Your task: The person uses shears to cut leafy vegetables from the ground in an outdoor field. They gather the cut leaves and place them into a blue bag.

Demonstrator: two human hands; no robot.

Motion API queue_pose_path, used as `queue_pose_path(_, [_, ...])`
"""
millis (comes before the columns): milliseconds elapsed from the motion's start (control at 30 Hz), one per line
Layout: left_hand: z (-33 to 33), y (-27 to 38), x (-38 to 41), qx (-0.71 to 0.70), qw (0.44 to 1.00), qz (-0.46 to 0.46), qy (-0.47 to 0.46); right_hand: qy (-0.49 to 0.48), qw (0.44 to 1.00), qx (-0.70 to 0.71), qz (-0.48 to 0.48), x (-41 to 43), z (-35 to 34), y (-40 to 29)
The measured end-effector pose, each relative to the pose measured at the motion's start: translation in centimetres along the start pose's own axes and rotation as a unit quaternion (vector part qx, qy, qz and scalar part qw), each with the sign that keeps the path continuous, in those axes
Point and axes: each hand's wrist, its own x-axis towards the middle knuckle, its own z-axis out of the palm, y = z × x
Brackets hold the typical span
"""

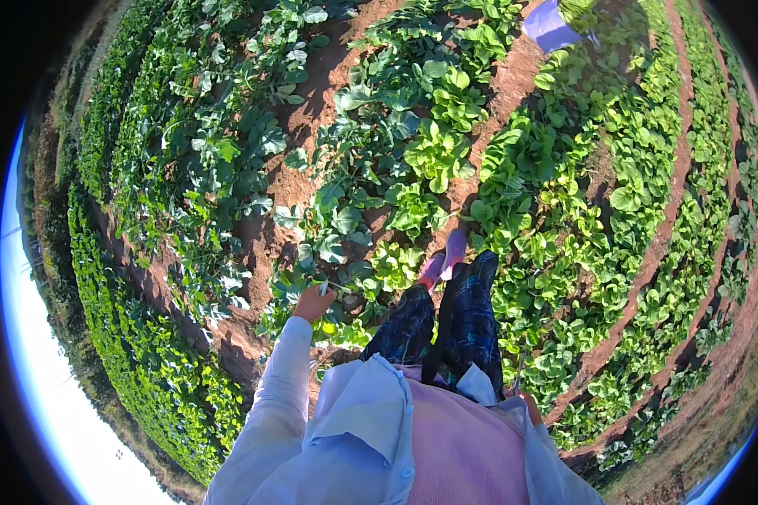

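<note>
My left hand (314, 303) is at the left over leafy plants, its fingers closed around a small pale thing, perhaps a leaf stalk (323, 288). My right hand (525, 400) is low beside my right hip, partly hidden by the jacket; a thin object shows above it, and what it is cannot be told. Between the hands are my dark patterned trousers (470, 315) and pink shoes (455, 246). Light green leafy vegetables (439, 151) grow just ahead of my feet.
Rows of leafy greens (631, 158) run on both sides, with bare soil furrows (290, 183) between them. A purple bag (549, 26) with greens at it lies ahead, at the top right. Larger blue-green leaves (347, 221) stand left of my feet.
</note>
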Motion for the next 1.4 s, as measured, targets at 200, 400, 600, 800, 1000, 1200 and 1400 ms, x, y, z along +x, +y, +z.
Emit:
queue_pose_path(200, [-0.1,3.7,0.6,0.054,0.998,0.02,-0.012,-0.037,0.997,-0.031,-0.064,3.8,-3.0,-4.8])
queue_pose_path(400, [-1.3,7.6,2.9,0.057,0.992,-0.051,-0.099,-0.053,0.995,0.069,-0.04,10.5,-3.6,-15.5])
queue_pose_path(600, [-3.6,24.7,7.6,-0.14,0.987,-0.015,-0.079,-0.094,0.99,0.093,-0.047,13.4,-3.4,-23.2])
queue_pose_path(800, [-1.7,33.2,13.4,-0.164,0.986,0.016,-0.037,-0.103,0.994,0.035,-0.027,18.7,-2.1,-29.7])
queue_pose_path(1000, [3.7,34.7,25.0,0.033,0.974,0.078,-0.21,-0.085,0.98,-0.141,-0.112,30.1,2.4,-39.0])
queue_pose_path(1200, [14.1,34.9,43.3,0.426,0.836,0.311,-0.148,0.062,0.826,-0.423,-0.368,48.8,9.5,-51.4])
queue_pose_path(1400, [24.2,36.9,61.1,0.542,0.76,0.35,-0.078,0.161,0.741,-0.503,-0.414,67.7,15.7,-62.9])
